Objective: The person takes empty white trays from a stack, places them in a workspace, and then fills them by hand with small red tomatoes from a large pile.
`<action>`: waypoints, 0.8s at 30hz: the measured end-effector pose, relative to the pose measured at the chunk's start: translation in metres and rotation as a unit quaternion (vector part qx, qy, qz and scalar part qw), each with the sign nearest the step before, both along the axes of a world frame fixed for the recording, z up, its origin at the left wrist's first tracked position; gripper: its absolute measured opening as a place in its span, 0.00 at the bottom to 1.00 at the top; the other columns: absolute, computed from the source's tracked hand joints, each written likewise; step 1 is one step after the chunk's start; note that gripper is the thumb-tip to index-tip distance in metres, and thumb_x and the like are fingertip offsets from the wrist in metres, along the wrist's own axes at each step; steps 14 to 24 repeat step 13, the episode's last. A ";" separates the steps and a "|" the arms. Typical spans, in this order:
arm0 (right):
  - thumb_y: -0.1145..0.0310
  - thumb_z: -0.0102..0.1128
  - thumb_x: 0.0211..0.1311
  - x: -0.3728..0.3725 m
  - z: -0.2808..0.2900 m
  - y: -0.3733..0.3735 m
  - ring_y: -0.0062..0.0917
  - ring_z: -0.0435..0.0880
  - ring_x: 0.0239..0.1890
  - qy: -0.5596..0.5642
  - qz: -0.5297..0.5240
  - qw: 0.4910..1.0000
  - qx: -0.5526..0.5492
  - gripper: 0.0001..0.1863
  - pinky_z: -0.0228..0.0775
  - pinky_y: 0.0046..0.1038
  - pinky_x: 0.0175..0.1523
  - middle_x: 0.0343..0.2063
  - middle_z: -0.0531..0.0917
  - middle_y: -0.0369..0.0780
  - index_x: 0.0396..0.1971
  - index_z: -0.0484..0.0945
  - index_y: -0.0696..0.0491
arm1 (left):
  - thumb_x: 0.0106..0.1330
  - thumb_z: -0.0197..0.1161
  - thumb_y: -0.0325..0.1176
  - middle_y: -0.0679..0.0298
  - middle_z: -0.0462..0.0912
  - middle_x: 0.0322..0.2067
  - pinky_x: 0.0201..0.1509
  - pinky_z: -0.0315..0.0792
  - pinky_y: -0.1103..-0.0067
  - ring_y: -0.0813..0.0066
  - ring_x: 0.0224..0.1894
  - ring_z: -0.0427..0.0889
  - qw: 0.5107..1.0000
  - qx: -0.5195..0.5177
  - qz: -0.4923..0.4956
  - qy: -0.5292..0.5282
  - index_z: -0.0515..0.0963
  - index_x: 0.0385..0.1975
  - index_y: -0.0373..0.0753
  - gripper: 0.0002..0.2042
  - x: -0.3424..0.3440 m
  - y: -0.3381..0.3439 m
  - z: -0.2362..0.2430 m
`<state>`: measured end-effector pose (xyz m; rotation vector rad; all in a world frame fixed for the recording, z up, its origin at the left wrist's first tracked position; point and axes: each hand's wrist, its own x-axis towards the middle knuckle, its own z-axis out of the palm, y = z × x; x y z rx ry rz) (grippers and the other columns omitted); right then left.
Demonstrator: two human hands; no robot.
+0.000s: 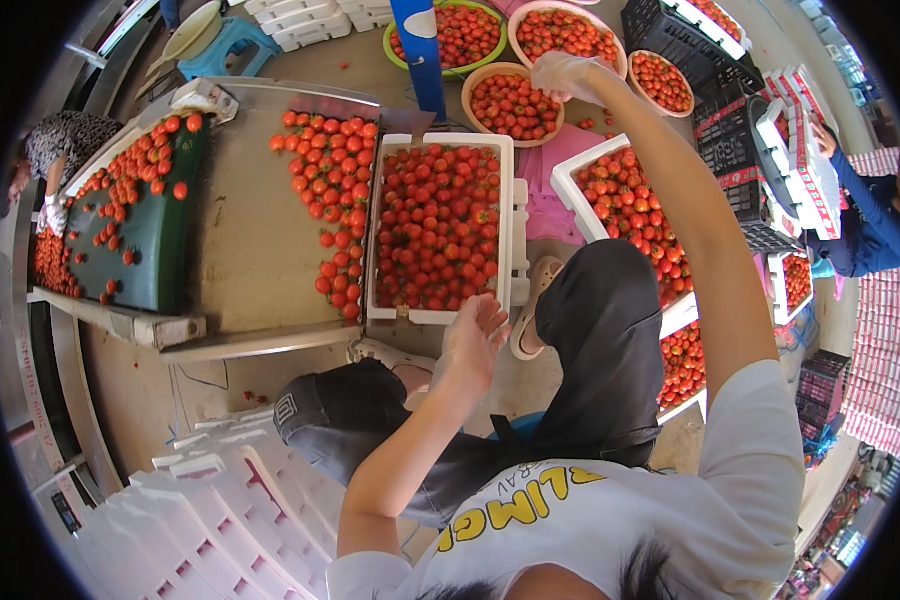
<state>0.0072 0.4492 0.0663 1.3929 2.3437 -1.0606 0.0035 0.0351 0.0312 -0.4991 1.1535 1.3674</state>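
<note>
My left hand (476, 338), in a thin clear glove, is by the near edge of a white crate (506, 215) full of small red tomatoes (438, 225). Its fingers are loosely extended, and I see nothing in them. My right arm reaches far forward. The gloved right hand (572, 78) hovers over the rims of two basins of tomatoes, one orange (478, 120) and one pale pink (622, 62). Its fingers are slightly bent and apart, with no tomato visible in them. Loose tomatoes (332, 160) lie on the metal sorting table (245, 230) left of the crate.
A green conveyor belt (175, 245) carries tomatoes at the left, beside another person's gloved hand (54, 215). A blue post (420, 60) stands behind the crate. White tomato crates (570, 190) are at my right, and stacked white crates (200, 510) at lower left. A person in blue (870, 215) handles boxes.
</note>
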 end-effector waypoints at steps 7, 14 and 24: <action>0.65 0.57 0.48 0.010 -0.047 0.019 0.32 0.80 0.32 -0.348 0.249 0.898 0.105 0.13 0.73 0.35 0.35 0.29 0.81 0.40 0.34 0.80 0.53 | 0.65 0.54 0.40 0.63 0.74 0.42 0.49 0.67 0.74 0.69 0.45 0.74 1.000 -0.009 0.003 0.007 0.71 0.44 0.39 0.13 -0.013 -0.005 -0.005; 0.57 0.61 0.49 0.020 -0.140 0.061 0.34 0.80 0.42 -0.444 0.355 0.820 0.061 0.18 0.73 0.38 0.46 0.39 0.82 0.41 0.39 0.82 0.50 | 0.65 0.54 0.40 0.62 0.74 0.39 0.46 0.68 0.76 0.71 0.43 0.74 0.998 0.004 -0.037 -0.045 0.71 0.41 0.36 0.14 -0.032 -0.005 0.007; 0.57 0.61 0.49 0.020 -0.140 0.061 0.34 0.80 0.42 -0.444 0.355 0.820 0.061 0.18 0.73 0.38 0.46 0.39 0.82 0.41 0.39 0.82 0.50 | 0.65 0.54 0.40 0.62 0.74 0.39 0.46 0.68 0.76 0.71 0.43 0.74 0.998 0.004 -0.037 -0.045 0.71 0.41 0.36 0.14 -0.032 -0.005 0.007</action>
